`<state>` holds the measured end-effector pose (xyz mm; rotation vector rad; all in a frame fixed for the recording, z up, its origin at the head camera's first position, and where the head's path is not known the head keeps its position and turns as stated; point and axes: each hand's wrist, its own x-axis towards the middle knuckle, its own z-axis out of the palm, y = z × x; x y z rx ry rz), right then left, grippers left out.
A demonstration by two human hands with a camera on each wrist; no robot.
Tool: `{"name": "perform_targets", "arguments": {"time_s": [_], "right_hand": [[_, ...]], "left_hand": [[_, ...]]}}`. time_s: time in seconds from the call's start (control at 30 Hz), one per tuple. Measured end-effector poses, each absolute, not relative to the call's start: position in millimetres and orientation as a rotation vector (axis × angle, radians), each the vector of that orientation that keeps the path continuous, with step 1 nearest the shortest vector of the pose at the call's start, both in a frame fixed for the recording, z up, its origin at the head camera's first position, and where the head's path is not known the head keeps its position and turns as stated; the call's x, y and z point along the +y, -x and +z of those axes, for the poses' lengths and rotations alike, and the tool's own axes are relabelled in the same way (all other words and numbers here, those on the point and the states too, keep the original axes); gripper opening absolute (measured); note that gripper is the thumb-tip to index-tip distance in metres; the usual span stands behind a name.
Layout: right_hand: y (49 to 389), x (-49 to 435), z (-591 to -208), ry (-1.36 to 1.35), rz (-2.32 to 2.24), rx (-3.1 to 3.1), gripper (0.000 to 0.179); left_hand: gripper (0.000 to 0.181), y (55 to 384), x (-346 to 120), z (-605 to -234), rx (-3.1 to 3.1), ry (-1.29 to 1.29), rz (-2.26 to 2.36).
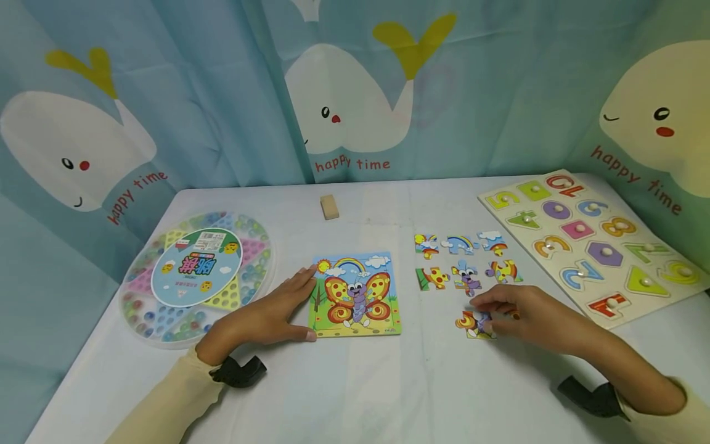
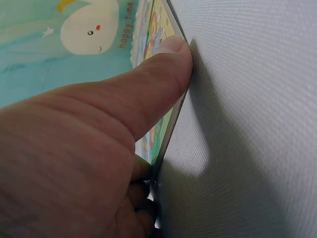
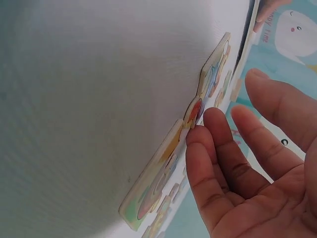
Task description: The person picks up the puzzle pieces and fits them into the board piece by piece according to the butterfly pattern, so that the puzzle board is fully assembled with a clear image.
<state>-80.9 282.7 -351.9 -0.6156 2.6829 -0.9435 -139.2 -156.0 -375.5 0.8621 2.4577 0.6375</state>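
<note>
My left hand lies at the left edge of a square butterfly picture puzzle. Its thumb touches the lower left corner, and the other fingers reach along the upper left side. Over the bottom row of loose jigsaw pieces is my right hand, partly covering them. One piece with an orange swirl shows left of the fingers. In the right wrist view the thumb stands apart from the fingers, with fingertips right at a wooden puzzle piece. Above it, several pieces lie in two rows.
At left sits a round, clear Chinese checkers set with coloured marbles. A small wooden block stands toward the back. A number-and-shape peg board lies at right. A whale-print curtain hangs behind the table.
</note>
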Motion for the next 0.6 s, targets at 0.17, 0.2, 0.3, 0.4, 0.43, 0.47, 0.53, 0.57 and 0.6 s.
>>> {"name": "perform_targets", "arguments": {"time_s": [0.17,0.2,0.3,0.4,0.43,0.47,0.53,0.57,0.6], "right_hand": [[79.5,280.6,-352.4,0.591,-0.950,2.691,0.034],[79.5,280.1,-352.8,0.585,-0.949,2.697,0.035],[79.9,279.2,-354.3,0.585,-0.935,2.719,0.036],[80.8,278.3,-357.0,0.591,-0.916,2.734,0.037],[80.9,277.7,-357.8,0.597,-0.907,2.740,0.037],[81.0,276.8,-358.7,0.599,-0.896,2.743,0.037],[81.1,274.9,-359.9,0.592,-0.873,2.755,0.038],[80.9,274.0,-360.2,0.597,-0.863,2.758,0.038],[80.7,273.1,-360.3,0.605,-0.856,2.759,0.038]], "left_hand": [[0.099,139.7,-157.0,-376.6,2.456,-0.881,0.637],[0.099,139.8,-157.2,-376.9,2.457,-0.882,0.636],[0.099,139.7,-157.5,-377.2,2.459,-0.874,0.640],[0.099,139.4,-157.4,-376.9,2.461,-0.862,0.641],[0.099,139.3,-157.4,-376.8,2.461,-0.860,0.642],[0.099,139.2,-157.4,-376.5,2.460,-0.859,0.643],[0.099,138.9,-157.0,-375.8,2.459,-0.857,0.643],[0.099,138.7,-156.8,-375.4,2.459,-0.855,0.642],[0.099,138.6,-156.8,-375.1,2.459,-0.854,0.643]]}}
